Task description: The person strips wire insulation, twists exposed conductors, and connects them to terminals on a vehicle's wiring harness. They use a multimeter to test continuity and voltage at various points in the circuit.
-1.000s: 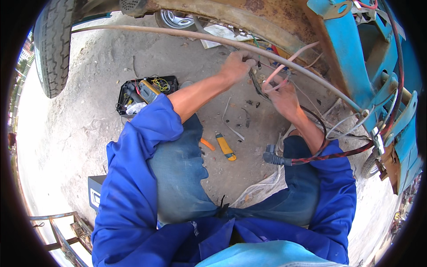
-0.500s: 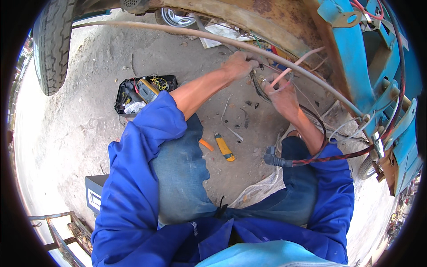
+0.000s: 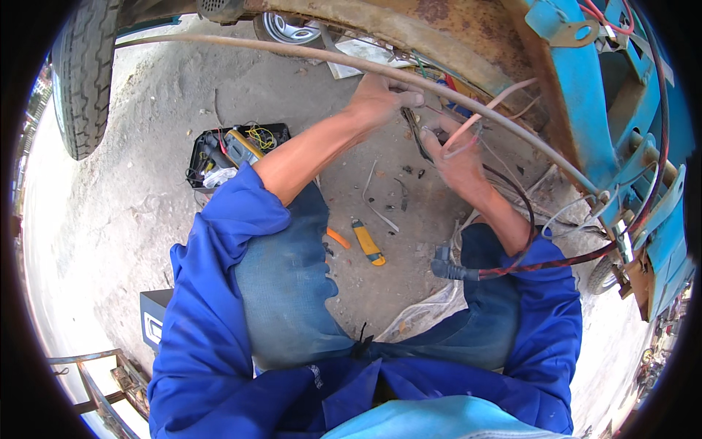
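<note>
Under the rusty frame, my left hand [image 3: 379,100] is closed, its thumb and forefinger pinched together just above the top end of some dark wires [image 3: 414,132]. What lies in that pinch, if anything, is too small to make out. My right hand [image 3: 457,162] has its fingers closed round the same dark wires, below and right of the left hand. A pale pink tube [image 3: 468,123] crosses in front of the right fingers and hides part of them. A black cable with a grey plug [image 3: 446,265] hangs by my right forearm.
A yellow utility knife [image 3: 368,242] and an orange strip [image 3: 338,237] lie on the ground between my legs. Left of them sits a black toolbox [image 3: 276,133] holding a yellow multimeter [image 3: 243,148] and wires. A long rod [image 3: 292,50] spans overhead; a blue metal frame [image 3: 581,110] stands right.
My left hand has drawn leftward and slightly up, away from the right hand, and its forearm has shifted left. The right hand has moved slightly left, still on the dark wires.
</note>
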Demonstrator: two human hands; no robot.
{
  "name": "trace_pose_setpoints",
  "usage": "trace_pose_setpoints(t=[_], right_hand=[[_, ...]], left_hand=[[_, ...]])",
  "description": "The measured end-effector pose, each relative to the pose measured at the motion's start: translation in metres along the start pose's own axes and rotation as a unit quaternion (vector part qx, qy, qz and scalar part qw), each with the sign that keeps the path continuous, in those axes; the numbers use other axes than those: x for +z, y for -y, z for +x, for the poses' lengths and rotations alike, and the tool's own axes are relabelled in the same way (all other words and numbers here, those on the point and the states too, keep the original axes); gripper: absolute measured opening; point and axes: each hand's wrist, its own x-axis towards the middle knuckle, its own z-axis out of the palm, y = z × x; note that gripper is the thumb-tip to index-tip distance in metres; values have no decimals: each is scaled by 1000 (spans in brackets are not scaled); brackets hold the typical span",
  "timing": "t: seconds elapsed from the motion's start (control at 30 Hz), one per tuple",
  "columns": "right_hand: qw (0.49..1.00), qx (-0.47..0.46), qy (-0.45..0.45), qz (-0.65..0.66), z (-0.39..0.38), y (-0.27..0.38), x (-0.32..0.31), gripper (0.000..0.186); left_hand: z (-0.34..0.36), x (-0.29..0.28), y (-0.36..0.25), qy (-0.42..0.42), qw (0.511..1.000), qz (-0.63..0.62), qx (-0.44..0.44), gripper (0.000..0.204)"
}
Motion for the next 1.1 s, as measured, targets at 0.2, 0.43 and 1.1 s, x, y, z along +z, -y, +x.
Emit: trace_pose_setpoints(t=[0.2,0.43,1.1], right_hand=[[1000,7,-23,10,5,7,7,22],[995,-75,-42,-55,9,21,6,20],[999,-42,-3,-6,15,24,9,20]], left_hand=[[-18,-21,-10,22,994,-94,-50,16],[-25,-32,-10,40,988,-146,-24,24],[-30,-36,-6,46,982,-184,-26,24]])
